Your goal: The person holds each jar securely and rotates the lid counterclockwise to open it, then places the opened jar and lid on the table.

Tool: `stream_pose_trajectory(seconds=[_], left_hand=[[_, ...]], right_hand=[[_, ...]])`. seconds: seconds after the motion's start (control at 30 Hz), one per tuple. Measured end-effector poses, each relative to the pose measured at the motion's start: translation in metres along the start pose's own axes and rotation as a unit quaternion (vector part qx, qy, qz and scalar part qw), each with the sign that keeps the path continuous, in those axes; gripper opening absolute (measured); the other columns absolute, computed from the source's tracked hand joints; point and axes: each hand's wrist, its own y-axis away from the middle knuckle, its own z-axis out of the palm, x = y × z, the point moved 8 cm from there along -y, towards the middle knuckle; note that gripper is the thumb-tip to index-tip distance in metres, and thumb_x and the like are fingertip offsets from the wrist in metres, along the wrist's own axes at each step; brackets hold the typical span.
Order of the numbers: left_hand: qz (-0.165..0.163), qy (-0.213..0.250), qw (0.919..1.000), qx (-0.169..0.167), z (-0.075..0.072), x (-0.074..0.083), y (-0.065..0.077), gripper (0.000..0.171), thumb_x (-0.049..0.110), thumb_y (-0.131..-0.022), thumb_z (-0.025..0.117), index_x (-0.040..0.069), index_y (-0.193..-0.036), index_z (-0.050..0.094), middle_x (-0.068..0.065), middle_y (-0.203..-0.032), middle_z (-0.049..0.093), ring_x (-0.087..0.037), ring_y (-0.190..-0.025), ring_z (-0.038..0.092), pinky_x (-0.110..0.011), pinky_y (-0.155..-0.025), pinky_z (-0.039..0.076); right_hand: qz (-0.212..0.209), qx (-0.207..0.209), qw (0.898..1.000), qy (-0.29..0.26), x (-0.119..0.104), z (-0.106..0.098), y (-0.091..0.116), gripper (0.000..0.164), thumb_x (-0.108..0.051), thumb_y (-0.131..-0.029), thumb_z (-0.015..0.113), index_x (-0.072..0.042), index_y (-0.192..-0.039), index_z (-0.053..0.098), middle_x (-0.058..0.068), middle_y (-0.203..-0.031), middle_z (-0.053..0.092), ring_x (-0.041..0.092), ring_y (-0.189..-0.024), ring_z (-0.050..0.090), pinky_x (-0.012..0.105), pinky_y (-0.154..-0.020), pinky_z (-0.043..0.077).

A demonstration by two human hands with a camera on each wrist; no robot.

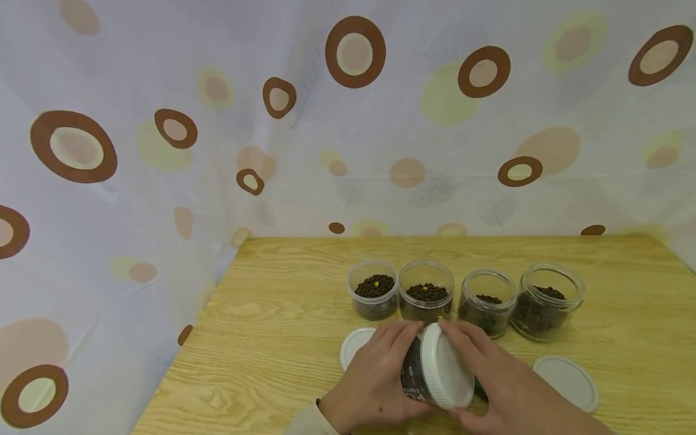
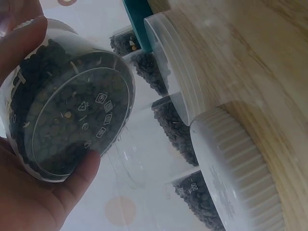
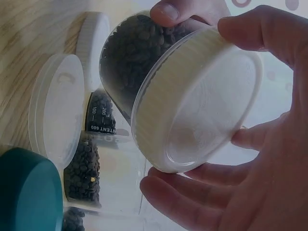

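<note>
Both hands hold a clear plastic jar (image 1: 414, 370) of dark pellets, tilted on its side low in the head view. My left hand (image 1: 375, 382) grips the jar body, its thumb against the base in the left wrist view. The fingers and thumb of my right hand (image 1: 505, 382) are curled round the rim of the white ribbed lid (image 1: 450, 368). That lid sits on the jar's mouth. White print shows on the jar's side, and its base (image 2: 82, 118) faces the left wrist camera.
Several lidless jars of dark pellets stand in a row behind the hands, one a tub (image 1: 374, 290) at the left. A white lid (image 1: 353, 347) and a translucent lid (image 1: 565, 383) lie on the wooden table (image 1: 261, 338). A teal lid (image 3: 31, 192) is near the right hand.
</note>
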Motion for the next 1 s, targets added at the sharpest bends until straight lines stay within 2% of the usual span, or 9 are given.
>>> stream_pose_trajectory(seconds=[0.1, 0.3, 0.43, 0.63, 0.77, 0.9, 1.0], left_hand=[[0.002, -0.006, 0.9999, 0.008, -0.002, 0.000, -0.001, 0.104, 0.061, -0.065, 0.083, 0.013, -0.147, 0.040, 0.001, -0.134, 0.056, -0.015, -0.124, 0.055, -0.025, -0.100, 0.052], [-0.001, -0.002, 0.9999, 0.013, -0.004, 0.001, -0.001, 0.104, 0.061, -0.064, 0.084, 0.013, -0.146, 0.041, 0.001, -0.134, 0.056, -0.014, -0.123, 0.055, -0.025, -0.100, 0.052], [-0.002, 0.004, 0.9999, 0.013, -0.004, 0.000, -0.001, 0.105, 0.062, -0.064, 0.084, 0.012, -0.146, 0.041, 0.001, -0.134, 0.055, -0.014, -0.124, 0.054, -0.025, -0.099, 0.052], [-0.016, 0.043, 0.9989, 0.012, -0.004, -0.005, 0.003, 0.107, 0.059, -0.060, 0.088, 0.012, -0.145, 0.041, 0.001, -0.137, 0.055, -0.014, -0.128, 0.053, -0.029, -0.107, 0.047], [-0.022, 0.061, 0.9978, 0.017, -0.007, -0.010, 0.006, 0.111, 0.056, -0.058, 0.090, 0.015, -0.147, 0.038, 0.001, -0.138, 0.055, -0.014, -0.127, 0.054, -0.031, -0.108, 0.047], [-0.039, 0.078, 0.9958, 0.028, -0.011, -0.016, 0.009, 0.112, 0.055, -0.057, 0.091, 0.019, -0.148, 0.037, 0.005, -0.137, 0.056, -0.012, -0.126, 0.054, -0.033, -0.107, 0.047], [-0.070, 0.111, 0.9907, 0.034, -0.017, -0.024, 0.010, 0.109, 0.053, -0.057, 0.092, 0.025, -0.147, 0.039, 0.010, -0.135, 0.056, -0.009, -0.128, 0.052, -0.033, -0.110, 0.044]], right_hand=[[-0.027, 0.026, 0.999, 0.018, -0.006, -0.005, 0.000, 0.111, -0.042, -0.072, 0.087, -0.021, -0.159, 0.022, 0.003, -0.147, 0.042, 0.007, -0.099, 0.059, 0.019, -0.063, 0.049], [-0.013, 0.027, 0.999, 0.023, -0.008, -0.007, -0.001, 0.108, -0.059, -0.074, 0.081, -0.024, -0.158, 0.023, 0.000, -0.147, 0.041, 0.009, -0.102, 0.060, 0.020, -0.066, 0.051], [-0.012, 0.033, 0.999, 0.020, -0.009, -0.009, -0.002, 0.105, -0.061, -0.075, 0.078, -0.024, -0.158, 0.024, 0.001, -0.146, 0.042, 0.011, -0.103, 0.061, 0.021, -0.067, 0.052], [-0.005, 0.031, 0.999, 0.007, -0.010, -0.011, -0.002, 0.111, -0.060, -0.075, 0.078, -0.023, -0.160, 0.017, -0.001, -0.148, 0.040, 0.010, -0.106, 0.059, 0.021, -0.068, 0.052], [0.002, 0.033, 0.999, -0.002, -0.010, -0.013, -0.001, 0.110, -0.060, -0.076, 0.078, -0.024, -0.160, 0.017, -0.002, -0.149, 0.038, 0.010, -0.106, 0.059, 0.021, -0.069, 0.052], [0.015, 0.029, 0.999, -0.022, -0.009, -0.015, -0.002, 0.112, -0.058, -0.075, 0.080, -0.025, -0.160, 0.015, -0.002, -0.151, 0.036, 0.011, -0.107, 0.059, 0.022, -0.070, 0.052], [0.025, 0.025, 0.999, -0.033, -0.007, -0.017, -0.002, 0.113, -0.057, -0.074, 0.081, -0.026, -0.160, 0.014, -0.002, -0.151, 0.035, 0.012, -0.108, 0.059, 0.022, -0.070, 0.053]])
